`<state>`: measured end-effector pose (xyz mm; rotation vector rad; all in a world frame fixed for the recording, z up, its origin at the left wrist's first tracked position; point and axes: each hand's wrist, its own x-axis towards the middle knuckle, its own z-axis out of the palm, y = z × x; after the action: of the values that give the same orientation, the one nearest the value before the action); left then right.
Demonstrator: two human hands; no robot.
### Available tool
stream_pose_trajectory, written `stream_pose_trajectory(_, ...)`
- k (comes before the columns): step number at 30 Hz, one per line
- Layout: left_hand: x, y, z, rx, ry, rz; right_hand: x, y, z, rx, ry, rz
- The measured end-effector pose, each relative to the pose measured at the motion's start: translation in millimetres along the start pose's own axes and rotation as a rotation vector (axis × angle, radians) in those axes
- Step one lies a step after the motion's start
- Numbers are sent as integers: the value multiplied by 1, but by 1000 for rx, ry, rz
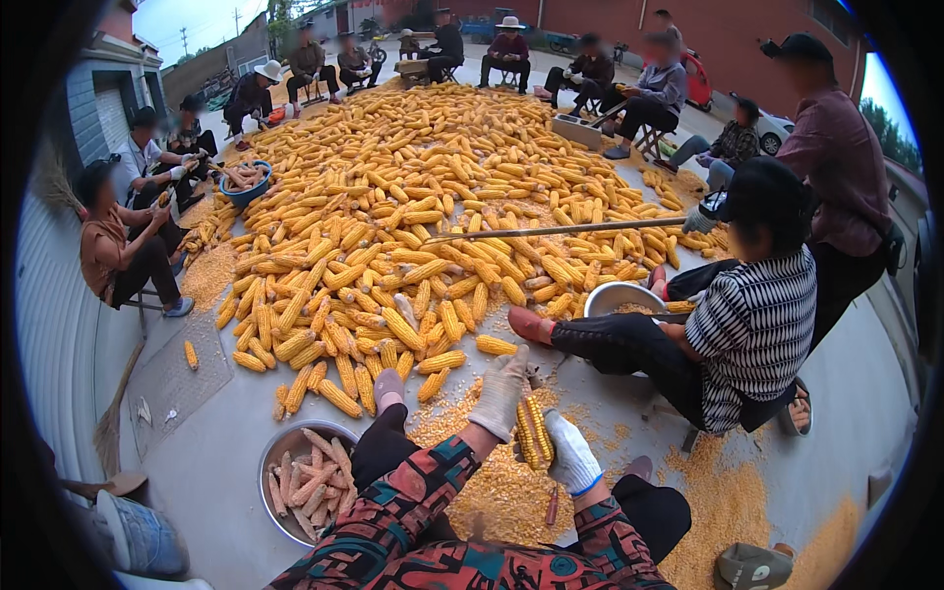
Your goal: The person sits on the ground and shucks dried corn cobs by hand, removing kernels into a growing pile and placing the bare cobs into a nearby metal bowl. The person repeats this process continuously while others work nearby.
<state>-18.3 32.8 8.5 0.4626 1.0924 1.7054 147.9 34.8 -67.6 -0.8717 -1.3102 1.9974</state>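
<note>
My left hand (503, 392), in a beige knit glove, is at the top end of a partly shelled corn cob (532, 435); whether it grips the cob is hard to see. My right hand (571, 451), in a white glove with a blue cuff edge, is closed around the cob's right side. Dark lines without kernels run along the cob. Loose kernels (509, 490) are heaped beneath it between my legs, and a small tool with a reddish-brown handle (552, 507) lies on them. A metal basin (267, 472) of bare cobs (313, 479) stands to the left.
A large pile of yellow corn ears (413, 221) spreads ahead. A seated person (759, 324) is close on the right by a metal bowl (592, 302); someone standing behind holds a long pole (560, 231) over the pile. Other people sit around it. A broom (110, 428) lies left.
</note>
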Motion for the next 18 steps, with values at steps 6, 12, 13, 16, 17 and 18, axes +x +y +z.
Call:
stream_pose_trajectory(6, -19, 9, 16, -51, -43, -81, -28, -75, 46, -371, 291, -153)
stream_pose_trajectory(12, 1, 17, -1, -220, -74, -93, -25, -66, 39, 170, 208, -45)
stream_pose_trajectory(13, 3, 21, -4, -222, -96, -56, -27, -74, 41, 63, 215, -45)
stream_pose_trajectory(16, 3, 35, 0, -246, -121, -32, -30, -88, 44, 3, 203, -60)
stream_pose_trajectory(17, 2, 34, 1, -226, -126, -34, -32, -88, 42, -75, 219, -85)
stream_pose_trajectory(18, 3, 35, 1, -218, -128, -36, -29, -89, 40, -215, 214, -101)
